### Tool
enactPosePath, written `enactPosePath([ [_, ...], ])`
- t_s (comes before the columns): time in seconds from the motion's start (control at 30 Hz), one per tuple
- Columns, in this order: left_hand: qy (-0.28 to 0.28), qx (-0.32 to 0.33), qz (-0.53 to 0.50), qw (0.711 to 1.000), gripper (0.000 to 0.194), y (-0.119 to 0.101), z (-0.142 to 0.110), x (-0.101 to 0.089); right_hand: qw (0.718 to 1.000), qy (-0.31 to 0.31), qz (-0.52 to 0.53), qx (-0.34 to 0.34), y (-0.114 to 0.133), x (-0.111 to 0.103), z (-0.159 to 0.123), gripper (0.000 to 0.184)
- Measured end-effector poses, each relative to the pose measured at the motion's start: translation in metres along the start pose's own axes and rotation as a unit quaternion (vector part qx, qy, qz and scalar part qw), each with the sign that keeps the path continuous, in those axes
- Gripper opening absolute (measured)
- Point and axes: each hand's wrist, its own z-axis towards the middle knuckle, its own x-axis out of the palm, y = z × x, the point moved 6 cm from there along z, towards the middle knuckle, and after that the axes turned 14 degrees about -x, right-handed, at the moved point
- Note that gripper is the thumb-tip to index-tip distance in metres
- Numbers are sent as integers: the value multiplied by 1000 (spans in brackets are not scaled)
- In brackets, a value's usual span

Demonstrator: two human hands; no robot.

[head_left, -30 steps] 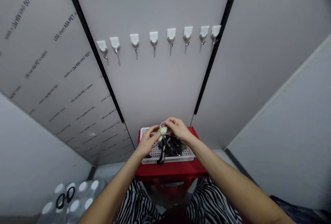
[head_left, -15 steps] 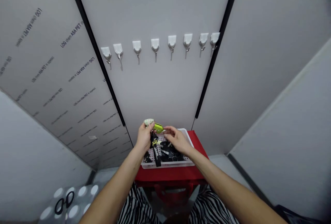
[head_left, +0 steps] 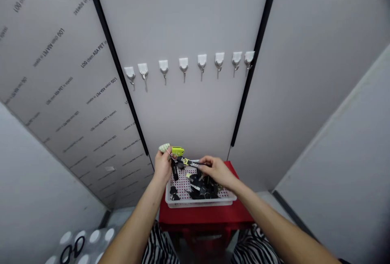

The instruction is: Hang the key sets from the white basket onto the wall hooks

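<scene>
My left hand (head_left: pixel 162 167) is closed on a keychain with a pale green charm (head_left: pixel 164 148) and a bright yellow-green tag (head_left: pixel 177 150), held above a white perforated basket (head_left: pixel 198 202). A black strap (head_left: pixel 174 169) hangs from that hand. With my right hand (head_left: pixel 217 170) I pinch the far end of a black and yellow strap (head_left: pixel 190 162) that runs across to the keychain. Several dark keychains (head_left: pixel 201 186) lie in the basket. The basket sits on a red stool (head_left: pixel 204 216).
A row of white adhesive hooks (head_left: pixel 183 64) is stuck across the grey wall panel above, all bare. Black vertical strips (head_left: pixel 115 63) frame that panel. A grey cushion with white dots (head_left: pixel 77 243) lies at the lower left. My zebra-striped trousers (head_left: pixel 158 247) show below.
My left hand has lifted the green keychain up and to the left, out of the basket. My right hand has slid along to the strap's end, stretching it out. The view has tilted up slightly.
</scene>
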Motion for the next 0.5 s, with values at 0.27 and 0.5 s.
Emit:
enactPosePath([
  [0.27, 80, -13, 479, 874, 21, 22, 0, -10, 981, 55, -179, -50, 51, -35, 32, 19],
  [0.5, 186, 91, 452, 868, 24, -7, -30, 44, 957, 144, -215, -133, 95, -2, 59, 14],
])
